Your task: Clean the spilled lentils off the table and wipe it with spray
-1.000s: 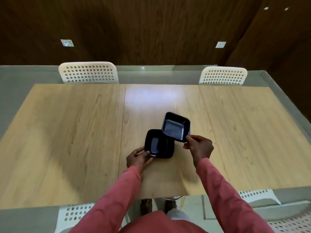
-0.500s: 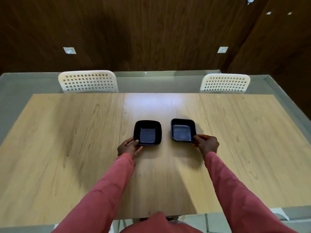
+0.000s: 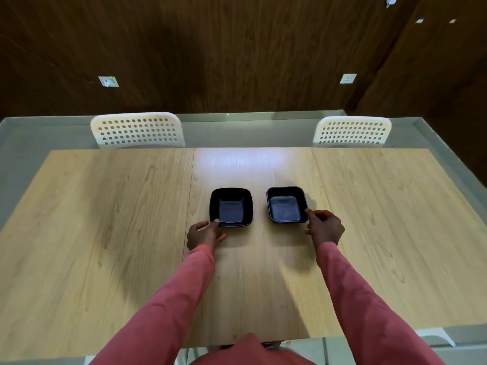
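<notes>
Two black square bowls stand side by side on the light wooden table [image 3: 382,219], both empty inside. At the left bowl [image 3: 231,206], my left hand [image 3: 204,234] has its thumb tip on the near left corner of the rim, with its fingers stretched out on the table. At the right bowl [image 3: 286,204], my right hand [image 3: 325,227] touches the near right corner with one fingertip, the other fingers loosely curled. I see no lentils on the tabletop.
Two white perforated chairs, a left chair [image 3: 137,130] and a right chair [image 3: 352,130], stand behind the table's far edge. A dark wooden wall with sockets rises beyond them. Part of another white chair [image 3: 436,335] shows at the near right corner.
A second ago my right hand held the right bowl tilted above the left one. It now stands flat on the table to the right, and both bowls sit farther from me.
</notes>
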